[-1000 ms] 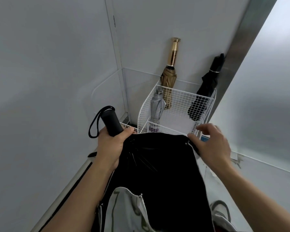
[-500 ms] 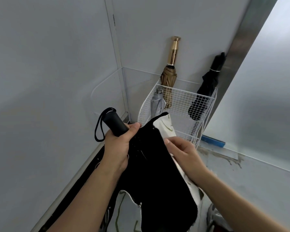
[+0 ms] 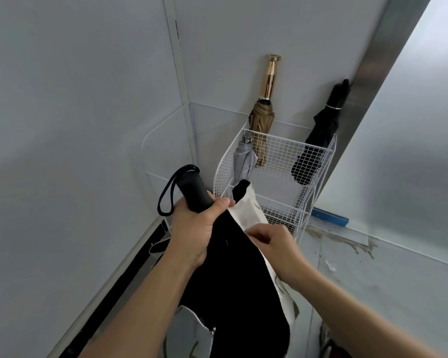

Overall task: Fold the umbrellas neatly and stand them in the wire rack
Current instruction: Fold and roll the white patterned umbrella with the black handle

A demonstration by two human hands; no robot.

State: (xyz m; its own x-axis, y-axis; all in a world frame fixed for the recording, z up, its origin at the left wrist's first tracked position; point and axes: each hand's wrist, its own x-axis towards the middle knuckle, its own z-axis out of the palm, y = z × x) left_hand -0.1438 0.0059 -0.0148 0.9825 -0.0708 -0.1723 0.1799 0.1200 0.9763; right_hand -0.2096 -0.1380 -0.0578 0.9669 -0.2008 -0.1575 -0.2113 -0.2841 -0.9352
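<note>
My left hand grips the black handle of a compact umbrella, its wrist loop hanging to the left. The umbrella's canopy, black on one side and white on the other, hangs loose below the handle. My right hand pinches a fold of that canopy at its right edge. Behind stands the white wire rack in the corner. It holds a gold-handled tan umbrella, a grey one and a black one, all folded and upright.
Pale walls close the corner on the left and behind the rack. A metal strip and a frosted panel rise on the right. A blue strip lies on the stained floor beside the rack. A dark baseboard runs along the left wall.
The spread black canopy has been gathered in toward the handle. My right hand moved left from the canopy's far edge and now pinches a fold. The left hand rose slightly.
</note>
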